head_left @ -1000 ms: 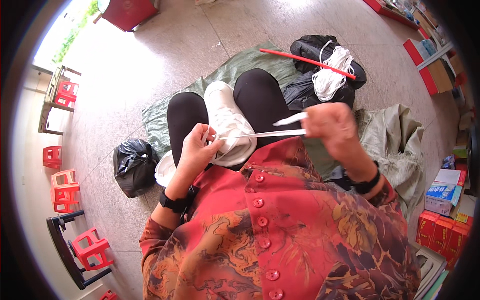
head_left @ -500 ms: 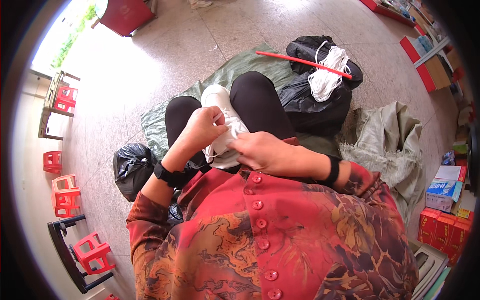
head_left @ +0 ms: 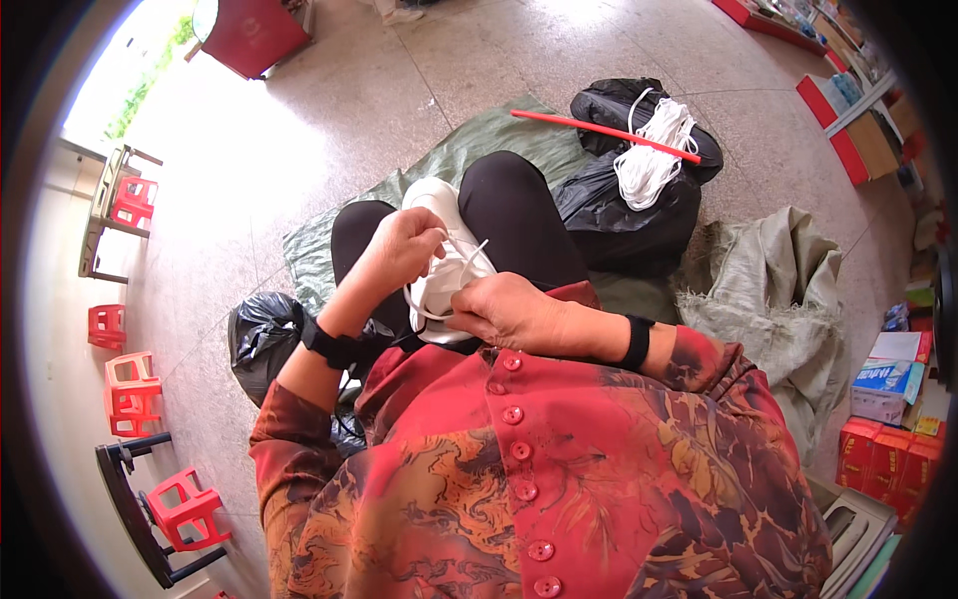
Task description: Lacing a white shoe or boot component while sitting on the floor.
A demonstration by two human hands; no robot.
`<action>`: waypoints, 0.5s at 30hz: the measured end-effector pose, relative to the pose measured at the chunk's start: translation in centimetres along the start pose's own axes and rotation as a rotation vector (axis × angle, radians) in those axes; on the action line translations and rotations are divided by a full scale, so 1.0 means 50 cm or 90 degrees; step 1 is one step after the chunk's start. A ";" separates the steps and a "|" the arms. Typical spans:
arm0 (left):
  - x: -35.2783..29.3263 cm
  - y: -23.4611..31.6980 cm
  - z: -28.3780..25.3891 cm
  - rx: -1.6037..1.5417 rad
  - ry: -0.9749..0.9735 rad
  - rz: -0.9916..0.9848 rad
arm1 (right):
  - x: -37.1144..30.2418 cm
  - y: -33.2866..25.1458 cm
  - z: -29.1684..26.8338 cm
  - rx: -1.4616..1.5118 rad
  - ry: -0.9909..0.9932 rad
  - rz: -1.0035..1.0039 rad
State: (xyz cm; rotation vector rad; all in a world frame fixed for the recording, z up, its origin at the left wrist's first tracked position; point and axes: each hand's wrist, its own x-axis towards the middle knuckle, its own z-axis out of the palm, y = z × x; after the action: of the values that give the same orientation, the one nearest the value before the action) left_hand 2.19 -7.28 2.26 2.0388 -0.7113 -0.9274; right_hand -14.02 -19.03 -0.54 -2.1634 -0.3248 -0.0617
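Observation:
A white shoe (head_left: 435, 200) rests on my lap between my black-clad knees, its toe pointing away from me. My left hand (head_left: 404, 246) is over the shoe's left side, thumb and fingers pinching a white shoelace (head_left: 467, 254). A loose length of that lace sticks up above the tongue. At the heel end, my right hand (head_left: 511, 309) is closed with its fingers curled against the shoe opening. What it grips is hidden by its own fingers, though a loop of lace runs toward it.
To the far right, a bundle of white laces (head_left: 651, 165) and a red stick (head_left: 599, 129) lie on black plastic bags (head_left: 629, 215). A green woven sheet (head_left: 479, 130) spreads under my legs. A grey sack (head_left: 768, 270) is at the right, another black bag (head_left: 261, 339) at the left.
A lace end now stands up above the shoe's tongue. My right hand has shifted slightly left and its fingers have curled in more. The left hand stays nearly in place.

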 end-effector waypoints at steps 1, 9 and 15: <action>-0.002 0.009 -0.004 -0.010 -0.035 0.002 | 0.002 -0.006 -0.004 0.024 -0.011 0.011; 0.020 0.050 -0.004 -0.119 -0.232 -0.067 | 0.057 -0.058 -0.028 0.074 -0.187 -0.084; -0.038 0.058 0.005 0.207 0.005 0.619 | 0.069 -0.096 -0.158 0.131 0.129 -0.229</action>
State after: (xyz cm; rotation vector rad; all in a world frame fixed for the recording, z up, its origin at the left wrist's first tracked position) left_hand 0.41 -7.58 5.23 1.6047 -1.7123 -0.2334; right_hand -11.29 -22.10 8.42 -1.8560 -0.5720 -0.4295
